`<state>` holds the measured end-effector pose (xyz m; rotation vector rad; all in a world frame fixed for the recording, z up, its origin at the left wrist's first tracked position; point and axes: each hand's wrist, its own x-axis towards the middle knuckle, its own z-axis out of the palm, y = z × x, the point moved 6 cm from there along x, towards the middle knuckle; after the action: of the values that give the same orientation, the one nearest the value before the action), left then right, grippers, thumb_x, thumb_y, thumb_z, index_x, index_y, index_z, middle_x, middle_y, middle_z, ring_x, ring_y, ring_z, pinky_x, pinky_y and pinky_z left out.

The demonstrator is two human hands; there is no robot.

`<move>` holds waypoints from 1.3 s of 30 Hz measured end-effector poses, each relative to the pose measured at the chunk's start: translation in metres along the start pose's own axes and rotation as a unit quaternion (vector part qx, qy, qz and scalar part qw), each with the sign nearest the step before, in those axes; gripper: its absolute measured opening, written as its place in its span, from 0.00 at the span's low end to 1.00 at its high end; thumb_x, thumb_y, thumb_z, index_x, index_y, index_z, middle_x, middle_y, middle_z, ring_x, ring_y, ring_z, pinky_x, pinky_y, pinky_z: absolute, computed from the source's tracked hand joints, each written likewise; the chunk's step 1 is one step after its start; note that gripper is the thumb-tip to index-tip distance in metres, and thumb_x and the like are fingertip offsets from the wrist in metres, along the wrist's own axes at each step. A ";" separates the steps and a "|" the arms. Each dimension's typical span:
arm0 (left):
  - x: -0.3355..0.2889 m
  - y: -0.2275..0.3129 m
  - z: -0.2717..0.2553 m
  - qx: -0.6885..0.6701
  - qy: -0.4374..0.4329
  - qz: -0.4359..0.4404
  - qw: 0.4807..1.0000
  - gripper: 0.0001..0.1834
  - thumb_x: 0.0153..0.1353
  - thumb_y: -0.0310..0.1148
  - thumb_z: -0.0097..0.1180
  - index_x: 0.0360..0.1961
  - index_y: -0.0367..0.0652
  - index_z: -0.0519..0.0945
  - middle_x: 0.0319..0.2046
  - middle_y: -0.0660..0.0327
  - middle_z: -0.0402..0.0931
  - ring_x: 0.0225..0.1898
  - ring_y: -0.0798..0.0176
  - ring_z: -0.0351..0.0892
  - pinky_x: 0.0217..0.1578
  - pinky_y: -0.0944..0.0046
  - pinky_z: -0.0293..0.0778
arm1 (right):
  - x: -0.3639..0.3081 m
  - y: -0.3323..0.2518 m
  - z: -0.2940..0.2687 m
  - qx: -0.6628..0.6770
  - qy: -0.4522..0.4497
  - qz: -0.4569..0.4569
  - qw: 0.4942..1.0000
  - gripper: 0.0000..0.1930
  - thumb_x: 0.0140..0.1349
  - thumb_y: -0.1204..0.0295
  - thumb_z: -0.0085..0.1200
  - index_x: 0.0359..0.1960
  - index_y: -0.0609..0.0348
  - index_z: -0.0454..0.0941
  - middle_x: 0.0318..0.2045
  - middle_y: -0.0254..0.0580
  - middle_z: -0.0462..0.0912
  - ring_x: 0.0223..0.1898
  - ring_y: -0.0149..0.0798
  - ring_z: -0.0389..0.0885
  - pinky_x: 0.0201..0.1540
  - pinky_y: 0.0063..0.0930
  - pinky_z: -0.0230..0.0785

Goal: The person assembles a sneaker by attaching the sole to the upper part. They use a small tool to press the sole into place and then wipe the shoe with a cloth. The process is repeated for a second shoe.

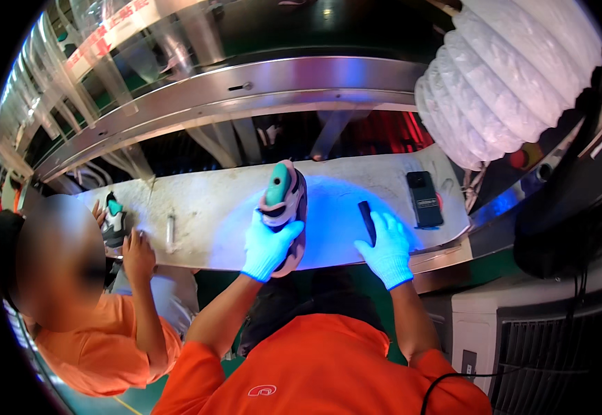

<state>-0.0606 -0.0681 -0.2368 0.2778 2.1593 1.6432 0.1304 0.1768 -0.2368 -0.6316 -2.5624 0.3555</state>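
The left hand, gloved, is holding a shoe over the middle of the bench; its grip is closing round the shoe's side, the thumb lying across it, and the teal part is pointing away from the person. The right hand, also gloved, is hovering or resting at the bench's near edge, its thumb standing apart from its fingers. A black stick is lying between them; whether this grip is clasping it, I cannot tell. Blue light is spreading over the bench between the hands. A phone is lying beyond the right hand. To the left, a white tube is lying near a co-worker's hand, and a second shoe is sitting just beside that hand.
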 end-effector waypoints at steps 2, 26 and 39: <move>0.000 0.008 0.002 0.080 0.058 0.061 0.993 0.45 0.58 0.39 0.79 0.75 0.39 0.74 0.62 0.46 0.87 0.63 0.48 0.88 0.65 0.49 0.82 | 0.005 0.018 0.024 0.028 -0.053 0.023 0.998 0.28 0.62 0.65 0.72 0.65 0.57 0.85 0.59 0.55 0.86 0.60 0.61 0.83 0.66 0.56 0.77; -0.018 0.093 -0.009 0.420 0.074 0.518 0.741 0.21 0.56 0.32 0.81 0.52 0.46 0.93 0.43 0.58 0.89 0.39 0.49 0.90 0.39 0.48 0.84 | 0.072 0.040 0.045 0.061 0.083 -0.022 0.994 0.17 0.69 0.63 0.68 0.56 0.56 0.88 0.51 0.49 0.90 0.54 0.57 0.85 0.59 0.53 0.78; 0.165 0.331 0.122 0.115 -0.007 0.515 0.849 0.18 0.71 0.27 0.67 0.60 0.35 0.87 0.59 0.51 0.87 0.61 0.48 0.87 0.64 0.54 0.81 | 0.064 0.039 0.055 -0.009 0.124 -0.003 0.992 0.13 0.67 0.62 0.61 0.50 0.51 0.84 0.43 0.38 0.84 0.53 0.49 0.83 0.52 0.59 0.76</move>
<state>-0.1841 0.1987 0.0193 1.7632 2.3189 1.7793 0.0673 0.2341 -0.2725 -0.6328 -2.3328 0.2356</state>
